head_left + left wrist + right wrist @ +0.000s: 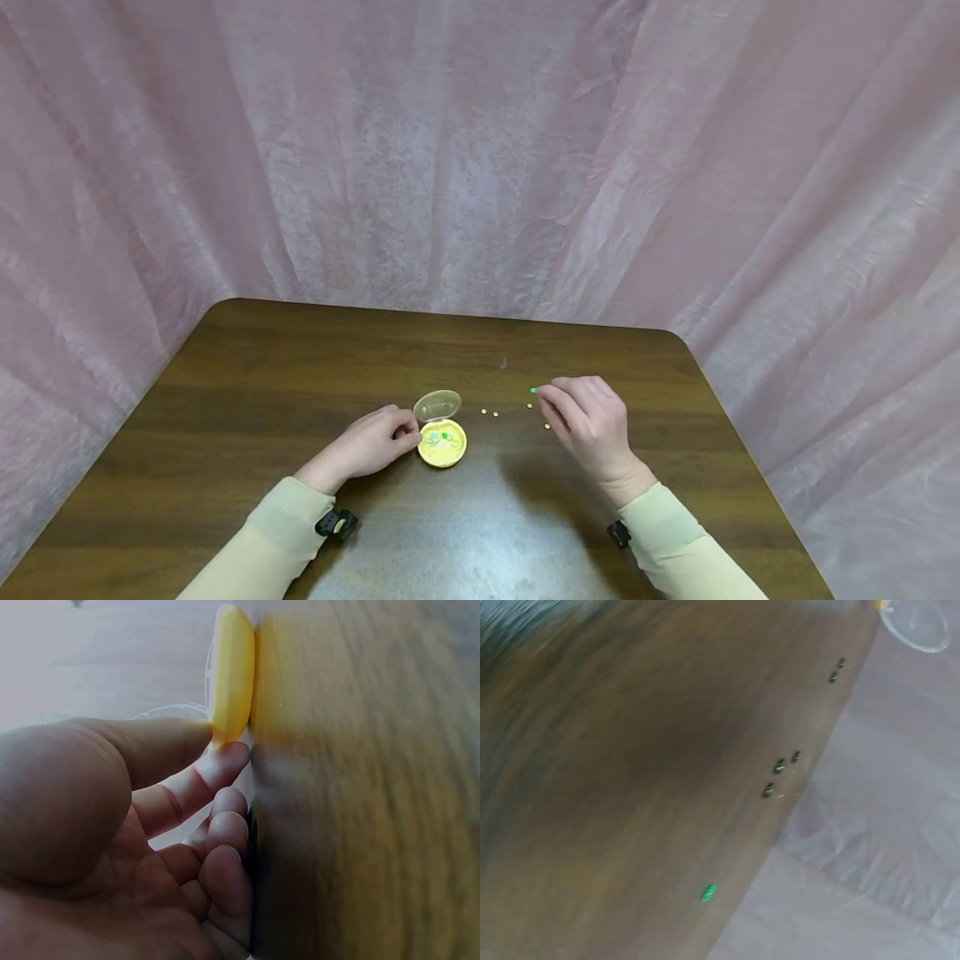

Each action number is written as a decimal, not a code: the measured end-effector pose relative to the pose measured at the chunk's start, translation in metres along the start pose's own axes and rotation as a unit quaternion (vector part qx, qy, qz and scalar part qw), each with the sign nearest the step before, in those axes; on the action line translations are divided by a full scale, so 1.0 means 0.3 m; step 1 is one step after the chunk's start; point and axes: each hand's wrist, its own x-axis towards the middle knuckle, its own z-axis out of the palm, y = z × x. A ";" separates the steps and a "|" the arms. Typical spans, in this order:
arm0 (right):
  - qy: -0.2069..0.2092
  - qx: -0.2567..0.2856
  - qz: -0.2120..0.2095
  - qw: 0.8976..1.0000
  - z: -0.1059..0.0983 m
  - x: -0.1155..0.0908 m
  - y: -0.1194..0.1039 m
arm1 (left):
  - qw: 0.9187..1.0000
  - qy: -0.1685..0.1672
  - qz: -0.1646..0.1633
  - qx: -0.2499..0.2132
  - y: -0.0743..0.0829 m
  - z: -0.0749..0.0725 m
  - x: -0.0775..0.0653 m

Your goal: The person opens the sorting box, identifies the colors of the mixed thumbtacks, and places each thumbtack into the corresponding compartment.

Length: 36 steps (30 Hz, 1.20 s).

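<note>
A round yellow case (442,458) lies on the wooden table, its clear lid (437,406) tipped back. Several small pieces in green, pale blue and other light colours lie inside. My left hand (378,440) pinches the case's near left rim; in the left wrist view the thumb (169,746) and index finger meet at the yellow wall (234,675). My right hand (588,421) hovers with bent fingers beside a small green piece (533,390). The right wrist view shows a green piece (709,892) on the table but no hand. Whether the right fingertips hold anything is hidden.
Several tiny gold-coloured pieces (495,414) are scattered between the case and my right hand; they look dark and metallic (780,766) from the right wrist. A pink curtain (450,167) hangs behind the far table edge.
</note>
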 end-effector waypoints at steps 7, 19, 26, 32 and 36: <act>0.131 0.014 -0.065 0.989 -0.017 0.134 -0.070 | 1.000 0.001 -0.003 0.000 -0.008 0.005 0.000; 0.195 0.040 -0.109 0.974 -0.035 0.247 -0.143 | 1.000 0.007 0.009 0.003 0.002 0.002 -0.004; 0.173 0.057 -0.107 0.977 -0.033 0.243 -0.152 | 1.000 0.008 0.006 0.002 0.003 0.000 -0.006; 0.106 0.086 -0.072 0.988 -0.001 0.200 -0.157 | 1.000 0.003 -0.002 0.001 0.001 0.002 -0.002; 0.002 0.088 -0.022 0.996 0.045 0.140 -0.160 | 1.000 0.001 -0.002 -0.001 0.003 0.001 -0.001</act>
